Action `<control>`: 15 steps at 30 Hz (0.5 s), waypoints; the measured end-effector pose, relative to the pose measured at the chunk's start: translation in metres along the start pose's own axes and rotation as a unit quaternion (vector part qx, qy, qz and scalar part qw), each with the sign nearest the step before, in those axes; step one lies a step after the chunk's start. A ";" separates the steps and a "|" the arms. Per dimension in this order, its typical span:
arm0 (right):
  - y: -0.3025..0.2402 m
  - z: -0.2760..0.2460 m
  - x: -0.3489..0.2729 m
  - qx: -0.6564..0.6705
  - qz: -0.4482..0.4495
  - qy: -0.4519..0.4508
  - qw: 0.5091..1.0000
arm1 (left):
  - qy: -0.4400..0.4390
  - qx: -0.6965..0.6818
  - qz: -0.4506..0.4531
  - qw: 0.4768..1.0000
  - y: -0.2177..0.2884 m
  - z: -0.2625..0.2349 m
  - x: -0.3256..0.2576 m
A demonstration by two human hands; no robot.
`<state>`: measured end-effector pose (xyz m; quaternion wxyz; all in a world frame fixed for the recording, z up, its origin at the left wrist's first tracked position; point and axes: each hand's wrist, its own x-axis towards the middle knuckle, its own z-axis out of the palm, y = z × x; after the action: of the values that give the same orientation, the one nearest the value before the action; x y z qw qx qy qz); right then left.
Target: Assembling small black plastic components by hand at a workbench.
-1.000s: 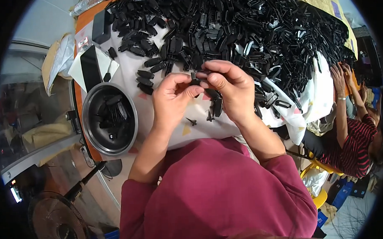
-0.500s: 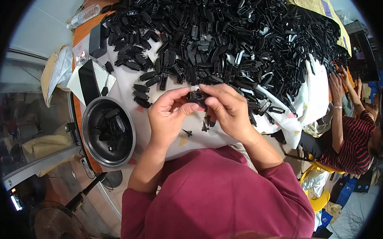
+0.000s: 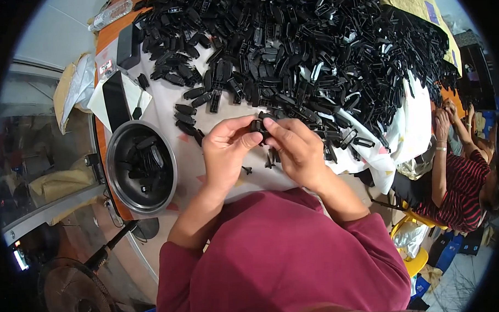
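Observation:
My left hand and my right hand meet over the white cloth, and together they pinch one small black plastic part between thumbs and fingertips. A big heap of black plastic parts covers the table beyond my hands. To my left stands a round metal bowl with several of the same black parts inside. A few tiny black pieces lie on the cloth just under my hands.
A white cloth covers the orange table. A black phone-like slab lies on white paper at the left. Another person in a striped shirt sits at the right. A fan stands on the floor at lower left.
My head view has shifted so the hands sit lower in the picture. Both hands stay together on the small black part, turning it slightly.

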<state>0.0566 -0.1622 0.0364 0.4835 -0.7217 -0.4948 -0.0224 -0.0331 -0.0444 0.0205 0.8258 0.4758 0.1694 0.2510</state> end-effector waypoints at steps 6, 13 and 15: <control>-0.004 0.013 -0.006 -0.040 0.009 0.074 0.996 | 0.035 -0.037 -0.032 0.998 -0.003 0.004 -0.005; -0.002 0.005 0.002 0.120 0.255 -0.080 0.956 | 0.008 -0.107 -0.085 0.991 -0.018 -0.031 -0.007; 0.023 0.002 0.017 0.030 0.169 -0.154 0.973 | 0.103 -0.019 -0.052 0.993 -0.019 -0.038 0.001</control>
<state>0.0816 -0.1506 0.0282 0.4195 -0.7753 -0.4342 0.1857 -0.0472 -0.0252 -0.0149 0.8247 0.4224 0.2732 0.2586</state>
